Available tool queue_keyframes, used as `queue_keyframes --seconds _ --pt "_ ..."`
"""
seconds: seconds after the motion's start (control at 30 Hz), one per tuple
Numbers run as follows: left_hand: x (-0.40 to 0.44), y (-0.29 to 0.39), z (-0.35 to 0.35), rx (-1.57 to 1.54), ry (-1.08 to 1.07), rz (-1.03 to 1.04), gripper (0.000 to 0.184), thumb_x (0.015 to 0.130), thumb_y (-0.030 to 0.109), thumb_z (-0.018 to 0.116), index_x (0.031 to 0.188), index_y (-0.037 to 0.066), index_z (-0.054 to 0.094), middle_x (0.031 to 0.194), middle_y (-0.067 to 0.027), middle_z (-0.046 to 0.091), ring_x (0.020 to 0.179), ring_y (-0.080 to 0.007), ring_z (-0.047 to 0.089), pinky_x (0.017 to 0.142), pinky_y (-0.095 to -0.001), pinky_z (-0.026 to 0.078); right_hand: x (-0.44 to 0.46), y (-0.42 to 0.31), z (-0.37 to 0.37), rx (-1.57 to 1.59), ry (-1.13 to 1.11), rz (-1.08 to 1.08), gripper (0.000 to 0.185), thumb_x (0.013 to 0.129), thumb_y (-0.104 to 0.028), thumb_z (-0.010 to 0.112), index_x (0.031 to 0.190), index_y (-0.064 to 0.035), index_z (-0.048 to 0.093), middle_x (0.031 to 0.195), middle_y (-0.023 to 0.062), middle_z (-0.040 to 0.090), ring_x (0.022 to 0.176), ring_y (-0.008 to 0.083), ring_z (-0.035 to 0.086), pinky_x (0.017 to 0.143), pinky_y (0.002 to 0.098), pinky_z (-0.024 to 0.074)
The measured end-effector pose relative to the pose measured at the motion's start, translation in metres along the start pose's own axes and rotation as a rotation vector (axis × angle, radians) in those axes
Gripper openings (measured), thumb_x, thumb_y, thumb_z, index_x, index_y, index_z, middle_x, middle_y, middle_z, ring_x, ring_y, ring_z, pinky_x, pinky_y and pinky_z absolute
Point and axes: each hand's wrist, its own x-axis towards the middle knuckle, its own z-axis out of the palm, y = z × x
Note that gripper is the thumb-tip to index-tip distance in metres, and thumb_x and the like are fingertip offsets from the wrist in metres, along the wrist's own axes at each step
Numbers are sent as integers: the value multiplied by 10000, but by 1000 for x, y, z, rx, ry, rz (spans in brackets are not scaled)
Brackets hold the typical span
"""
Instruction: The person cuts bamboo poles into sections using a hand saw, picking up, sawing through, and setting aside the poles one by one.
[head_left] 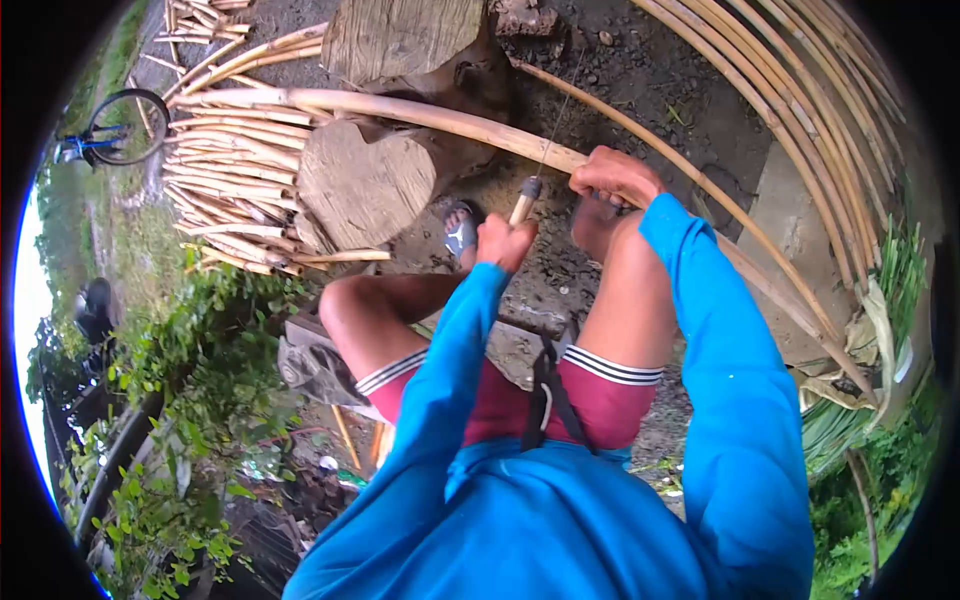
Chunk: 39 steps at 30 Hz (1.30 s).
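Observation:
My left hand (505, 243) is closed around the wooden handle of a long-bladed knife (523, 200). Its thin blade is seen nearly edge-on, pointing up and away, and it crosses the long pale cane pole (450, 122). Whether the edge touches the pole I cannot tell. My right hand (615, 178) grips that same pole just right of the blade, above my right knee. From there the pole runs left past the stumps and right, behind my forearm, toward the lower right. Another thin cane (690, 170) lies behind my right hand.
Two cut wooden stumps (365, 185) stand ahead to the left, beside a pile of short cane pieces (235, 185). Long bent canes (800, 110) lie at the upper right. Leafy plants (190, 390) grow at the left, near a bicycle wheel (128, 127). My sandalled foot (460, 232) rests near the stump.

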Motion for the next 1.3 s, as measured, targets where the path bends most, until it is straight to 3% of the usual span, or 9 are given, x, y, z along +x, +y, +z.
queue_keyframes --seconds 0.07,0.2,0.27,0.33,0.47,0.57,0.73,1.17,1.3 --pt "-36 -57 2 395 272 684 311 734 264 615 824 -30 657 680 -190 633 624 -252 617 620 -386 489 -1 0 -8 74 -37 -30 174 559 -224 643 557 -101 521 522 6 406 437 126 356 404 308 232" --pt "-136 -42 -52 -46 -121 -73 297 734 230 647 854 -39 679 755 -243 666 703 -391 656 698 -442 512 -5 2 -2 -41 -77 10 218 604 -270 649 542 -123 499 526 1 415 450 100 393 410 290 255" --pt "-101 -75 -2 121 -31 -18 334 743 247 637 848 -70 662 719 -268 644 686 -381 655 670 -448 500 -12 9 1 169 60 -459 219 630 -257 641 531 -133 488 518 2 432 439 101 399 409 297 271" --pt "-107 -84 35 67 27 -44 314 746 256 660 802 -53 649 674 -230 635 643 -332 652 611 -446 484 12 6 -8 -118 -74 -125 219 698 -231 637 562 -132 497 571 0 475 491 92 441 432 287 301" --pt "-161 -31 -44 -114 -36 -53 338 750 273 629 712 -61 595 614 -221 579 555 -302 571 583 -449 438 -24 39 5 35 179 -956 151 708 -190 670 746 -45 652 723 49 577 610 111 508 487 286 356" --pt "-190 -59 -81 -112 -65 59 272 746 216 646 711 -39 558 562 -133 520 520 -216 513 521 -393 397 1 -10 -2 -341 192 54 323 641 -284 665 763 15 672 749 135 657 699 219 638 586 346 472" --pt "-233 -91 -117 -603 7 -117 151 791 114 632 693 33 551 569 -3 507 477 -80 445 445 -249 331 -3 -4 5 -507 545 -91 438 691 -372 677 837 41 690 934 248 691 932 440 647 835 523 498" --pt "-152 -89 -78 -861 34 -88 191 844 154 632 736 57 508 551 14 455 424 -75 398 392 -241 323 -47 -17 -18 -784 406 -518 489 682 -458 781 833 -8 662 787 178 644 757 342 643 673 436 491" --pt "-144 -82 -71 -700 11 4 155 872 183 629 890 73 520 574 37 424 426 -57 373 379 -221 303 -38 16 -16 -190 123 -475 375 688 -399 794 789 -54 689 739 68 598 674 197 599 622 353 478"
